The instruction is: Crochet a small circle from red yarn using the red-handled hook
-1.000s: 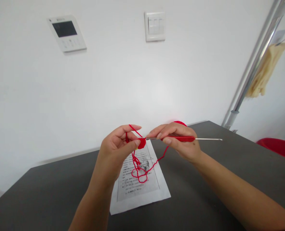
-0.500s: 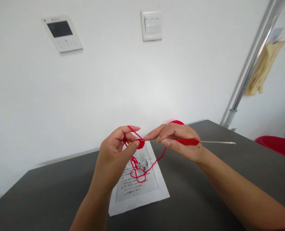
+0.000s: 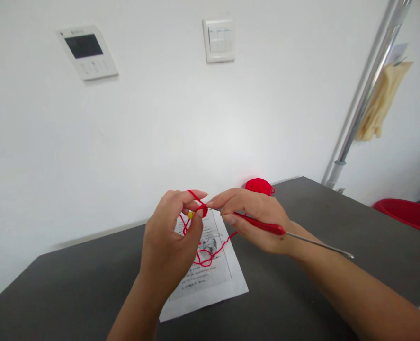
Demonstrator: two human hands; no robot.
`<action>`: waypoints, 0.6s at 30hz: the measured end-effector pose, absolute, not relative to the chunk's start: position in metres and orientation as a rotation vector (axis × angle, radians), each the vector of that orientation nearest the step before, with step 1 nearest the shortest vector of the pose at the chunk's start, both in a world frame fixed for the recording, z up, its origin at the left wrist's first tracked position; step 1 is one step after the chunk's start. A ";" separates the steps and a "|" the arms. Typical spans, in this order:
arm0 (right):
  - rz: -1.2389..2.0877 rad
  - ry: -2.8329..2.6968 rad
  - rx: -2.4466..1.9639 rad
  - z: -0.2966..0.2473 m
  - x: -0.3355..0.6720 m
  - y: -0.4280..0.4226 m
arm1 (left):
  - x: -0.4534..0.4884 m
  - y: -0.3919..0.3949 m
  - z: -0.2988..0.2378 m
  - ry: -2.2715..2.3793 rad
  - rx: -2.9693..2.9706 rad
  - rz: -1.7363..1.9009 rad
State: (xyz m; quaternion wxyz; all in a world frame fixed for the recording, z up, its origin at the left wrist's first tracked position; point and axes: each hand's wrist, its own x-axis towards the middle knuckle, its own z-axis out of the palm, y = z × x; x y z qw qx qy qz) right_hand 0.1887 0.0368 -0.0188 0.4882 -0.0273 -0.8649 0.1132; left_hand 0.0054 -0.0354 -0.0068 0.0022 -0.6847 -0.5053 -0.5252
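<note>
Red-handled metal hook [image 3: 261, 224], clamped in the grip of right hand [image 3: 263, 208], now tilted tail-down, tip probably working the small red yarn piece [image 3: 205, 211] that left hand [image 3: 172, 227] pinches.

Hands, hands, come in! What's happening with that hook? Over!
Left hand pinching red piece. Right hand gripping hook, front end at red piece. Yarn crossing left hand, loose loops over paper.
</note>
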 end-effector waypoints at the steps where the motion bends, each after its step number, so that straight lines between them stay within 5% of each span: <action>1: 0.239 -2.098 -0.047 -0.020 0.187 0.037 | 0.005 -0.035 -0.007 -1.564 -2.147 -1.610; 8: 0.114 -1.935 0.045 -0.029 0.172 0.042 | 0.016 -0.036 -0.011 -1.514 -2.120 -1.628; 18: 0.126 -1.890 -0.072 -0.032 0.174 0.046 | 0.019 -0.027 -0.004 -1.957 -2.002 -2.440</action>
